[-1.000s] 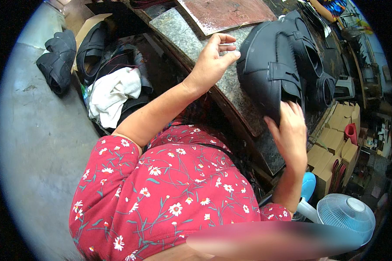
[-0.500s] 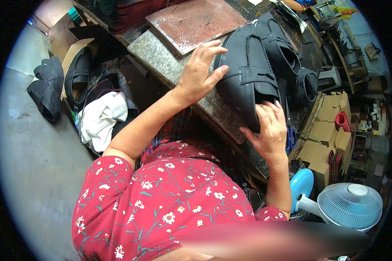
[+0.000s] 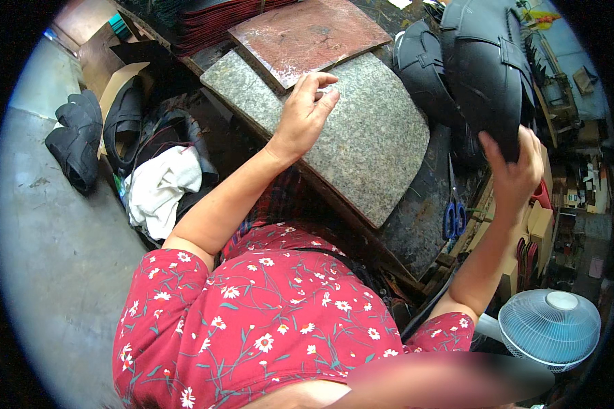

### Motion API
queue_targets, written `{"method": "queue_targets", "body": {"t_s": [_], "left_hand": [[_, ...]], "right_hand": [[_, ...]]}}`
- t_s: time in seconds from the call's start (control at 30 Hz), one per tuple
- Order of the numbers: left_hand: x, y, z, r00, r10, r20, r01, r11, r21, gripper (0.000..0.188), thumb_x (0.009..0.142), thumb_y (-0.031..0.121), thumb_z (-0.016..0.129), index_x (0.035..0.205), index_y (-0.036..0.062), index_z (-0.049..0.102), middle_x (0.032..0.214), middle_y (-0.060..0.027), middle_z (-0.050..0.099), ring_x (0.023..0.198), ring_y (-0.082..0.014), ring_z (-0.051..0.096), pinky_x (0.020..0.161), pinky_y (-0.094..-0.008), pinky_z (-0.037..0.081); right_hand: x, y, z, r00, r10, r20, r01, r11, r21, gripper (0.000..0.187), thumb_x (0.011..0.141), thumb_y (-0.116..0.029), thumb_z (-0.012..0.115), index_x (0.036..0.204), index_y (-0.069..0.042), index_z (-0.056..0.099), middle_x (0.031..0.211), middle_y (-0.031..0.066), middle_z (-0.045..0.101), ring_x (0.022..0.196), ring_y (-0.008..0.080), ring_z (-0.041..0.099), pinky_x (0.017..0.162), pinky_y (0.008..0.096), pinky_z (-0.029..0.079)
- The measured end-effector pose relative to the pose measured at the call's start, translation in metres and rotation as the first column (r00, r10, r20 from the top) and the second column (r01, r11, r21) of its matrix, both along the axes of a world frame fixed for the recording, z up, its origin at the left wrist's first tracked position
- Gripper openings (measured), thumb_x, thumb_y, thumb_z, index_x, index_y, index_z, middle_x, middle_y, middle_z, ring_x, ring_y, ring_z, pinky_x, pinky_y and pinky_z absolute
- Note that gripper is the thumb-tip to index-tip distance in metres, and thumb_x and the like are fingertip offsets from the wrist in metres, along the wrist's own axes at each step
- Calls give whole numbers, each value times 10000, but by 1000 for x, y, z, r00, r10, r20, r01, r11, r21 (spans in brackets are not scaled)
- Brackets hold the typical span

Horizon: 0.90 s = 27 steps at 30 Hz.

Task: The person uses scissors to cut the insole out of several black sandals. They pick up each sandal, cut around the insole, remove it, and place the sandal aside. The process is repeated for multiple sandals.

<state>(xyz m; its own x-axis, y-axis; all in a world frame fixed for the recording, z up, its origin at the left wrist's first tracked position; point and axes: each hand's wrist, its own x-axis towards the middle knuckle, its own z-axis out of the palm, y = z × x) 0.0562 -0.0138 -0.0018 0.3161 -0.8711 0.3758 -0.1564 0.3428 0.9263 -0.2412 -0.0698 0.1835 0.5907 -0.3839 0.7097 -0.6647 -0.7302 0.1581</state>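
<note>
A black loafer with a strap across its upper is held up at the right of the workbench. My right hand grips its near end, the thumb against its side and the fingers partly hidden behind it. My left hand hovers over the near left part of a speckled grey stone slab. Its fingers are loosely curled, thumb and fingertips a little apart, and I see nothing held. Another black shoe sits on the bench just left of the held one.
A reddish-brown board lies on the slab's far side. Blue-handled scissors rest to its right. Black shoes and a white cloth are at the left. A fan stands at the lower right, below cardboard boxes.
My right hand has carried the loafer from over the slab to the right, uncovering the stone and the scissors. My left hand has come away from the shoe, its fingers curling in.
</note>
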Motion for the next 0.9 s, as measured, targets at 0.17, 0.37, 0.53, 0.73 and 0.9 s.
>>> {"method": "queue_targets", "body": {"t_s": [0.17,0.37,0.53,0.73,0.9], "left_hand": [[2,-4,-3,999,28,41,-26,998,-61,220,976,186,628,1126,26,631,1116,-135,622,1050,-280,613,919,-373,492],[4,-4,-5,998,19,55,-16,998,-56,215,960,190,636,1096,23,633,1091,-146,625,1058,-303,611,931,-377,480],[6,-1,-3,992,32,122,-27,999,-48,239,988,207,623,1139,23,639,1171,-108,622,1128,-232,602,948,-346,489],[5,0,-2,995,11,94,-8,1000,-29,229,976,197,634,1117,16,641,1164,-121,633,1128,-251,607,969,-355,480],[4,-1,-1,991,34,127,-25,997,-72,227,958,194,650,1097,14,640,1141,-137,633,1117,-289,609,970,-377,475]], "right_hand": [[-3,-65,-50,911,-78,-406,193,949,251,444,801,-276,825,1109,-12,646,1080,132,662,987,362,655,816,426,531],[-11,-84,-88,975,-127,-181,189,903,385,437,832,-260,798,1119,14,615,1218,134,613,1034,367,642,849,423,528],[-39,-80,-70,979,-113,169,3,839,543,413,867,-187,795,1163,57,641,1105,123,694,970,236,665,875,339,520],[-73,-71,-61,881,-265,392,-81,733,675,391,885,-183,799,1173,46,666,1053,92,728,907,153,652,842,293,512],[-49,-69,-56,950,-246,191,83,791,606,420,891,-173,794,1200,69,645,1062,129,731,932,153,655,837,295,517]]}}
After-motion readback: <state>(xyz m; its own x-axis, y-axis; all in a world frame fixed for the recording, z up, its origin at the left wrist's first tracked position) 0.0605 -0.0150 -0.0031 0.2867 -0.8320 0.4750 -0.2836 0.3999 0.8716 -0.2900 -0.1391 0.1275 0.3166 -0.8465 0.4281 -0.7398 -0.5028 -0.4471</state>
